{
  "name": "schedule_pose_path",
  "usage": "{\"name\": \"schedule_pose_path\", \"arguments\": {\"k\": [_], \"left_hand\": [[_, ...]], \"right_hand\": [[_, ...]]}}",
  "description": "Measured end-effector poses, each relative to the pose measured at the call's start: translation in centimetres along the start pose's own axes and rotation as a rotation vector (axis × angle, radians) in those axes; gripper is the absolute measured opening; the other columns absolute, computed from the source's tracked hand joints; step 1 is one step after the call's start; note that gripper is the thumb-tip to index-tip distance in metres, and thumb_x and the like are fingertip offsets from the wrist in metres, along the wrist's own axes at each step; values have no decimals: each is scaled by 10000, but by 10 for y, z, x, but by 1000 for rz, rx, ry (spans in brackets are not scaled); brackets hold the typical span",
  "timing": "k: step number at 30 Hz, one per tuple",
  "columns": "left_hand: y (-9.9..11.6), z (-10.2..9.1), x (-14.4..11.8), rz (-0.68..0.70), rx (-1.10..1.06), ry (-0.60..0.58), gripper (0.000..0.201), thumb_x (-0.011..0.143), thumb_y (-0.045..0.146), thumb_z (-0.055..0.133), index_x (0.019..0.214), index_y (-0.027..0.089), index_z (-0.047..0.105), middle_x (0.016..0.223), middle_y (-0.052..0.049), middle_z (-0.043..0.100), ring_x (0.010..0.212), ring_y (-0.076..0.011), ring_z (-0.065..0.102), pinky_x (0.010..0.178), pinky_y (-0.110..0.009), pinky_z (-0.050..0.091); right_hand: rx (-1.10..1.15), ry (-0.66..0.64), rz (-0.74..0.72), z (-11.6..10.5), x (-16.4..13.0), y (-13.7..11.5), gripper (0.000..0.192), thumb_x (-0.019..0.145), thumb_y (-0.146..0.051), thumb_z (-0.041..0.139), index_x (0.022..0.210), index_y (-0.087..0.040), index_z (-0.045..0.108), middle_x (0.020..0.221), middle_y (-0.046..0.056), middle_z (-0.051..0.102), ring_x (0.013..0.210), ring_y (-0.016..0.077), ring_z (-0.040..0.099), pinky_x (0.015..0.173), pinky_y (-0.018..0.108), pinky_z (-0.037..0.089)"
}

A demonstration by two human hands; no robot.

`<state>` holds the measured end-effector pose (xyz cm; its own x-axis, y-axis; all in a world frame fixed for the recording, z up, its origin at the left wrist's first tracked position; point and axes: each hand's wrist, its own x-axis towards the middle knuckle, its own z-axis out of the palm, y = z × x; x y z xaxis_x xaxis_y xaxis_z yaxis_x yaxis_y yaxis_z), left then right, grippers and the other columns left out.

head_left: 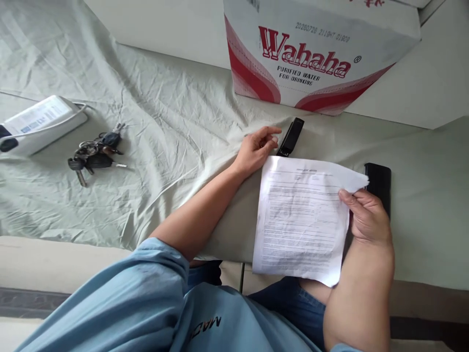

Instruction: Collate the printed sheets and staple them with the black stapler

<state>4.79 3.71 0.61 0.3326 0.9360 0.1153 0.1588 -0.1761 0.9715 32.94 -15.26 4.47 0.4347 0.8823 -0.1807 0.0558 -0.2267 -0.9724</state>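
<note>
The right hand [366, 217] has its grip pinched on the right edge of a printed sheet of paper [302, 217], thumb on top near the upper right corner and the other fingers hidden beneath it. The sheet lies over the near edge of the surface [421, 234], which is covered in a wrinkled pale cloth [154, 127], and its lower part hangs past that edge toward the person's lap. The paper looks light and limp, likely to sag or crease if lifted by one corner; it would probably handle best held along an edge, as here, or supported from two sides. The left hand [256, 149] rests at the sheet's upper left corner, its grip loosely spread with the fingers reaching toward a slim black device [290, 137] lying just beyond; whether they touch it cannot be told. A black phone [379, 183] lies just beside the right hand, partly under the sheet's corner. Toward the far edge stands a cardboard water box [315, 49], and well apart to the left lie a bunch of keys [95, 154] and a white device [40, 122].
</note>
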Motion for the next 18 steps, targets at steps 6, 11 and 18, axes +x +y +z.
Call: {"name": "schedule_pose_path", "arguments": {"k": [6, 11, 18], "left_hand": [[16, -6, -3, -164, -148, -120, 715, 1128, 830, 478, 833, 230, 732, 789, -67, 707, 651, -159, 561, 623, -348, 468], [15, -10, 0, -57, -56, -288, 584, 898, 686, 848, 700, 241, 526, 658, 30, 417, 646, -124, 360, 599, -324, 299], [11, -5, 1, -45, -62, -218, 703, 867, 795, 863, 700, 249, 453, 697, 16, 434, 680, -137, 431, 588, -311, 337]], "right_hand": [[80, 207, -36, 6, 15, 13, 471, 724, -575, 1066, 1010, -248, 886, 1055, 62, 898, 1164, 341, 856, 1207, 602, 651], [80, 255, -21, 4, 19, 22, 487, 728, -567, 1068, 1025, -233, 875, 1020, 60, 877, 1107, 320, 852, 1167, 594, 666], [74, 309, -112, 4, 23, 24, 519, 711, -503, 1077, 1090, -224, 859, 1088, 54, 877, 1116, 305, 840, 1173, 573, 657]]}}
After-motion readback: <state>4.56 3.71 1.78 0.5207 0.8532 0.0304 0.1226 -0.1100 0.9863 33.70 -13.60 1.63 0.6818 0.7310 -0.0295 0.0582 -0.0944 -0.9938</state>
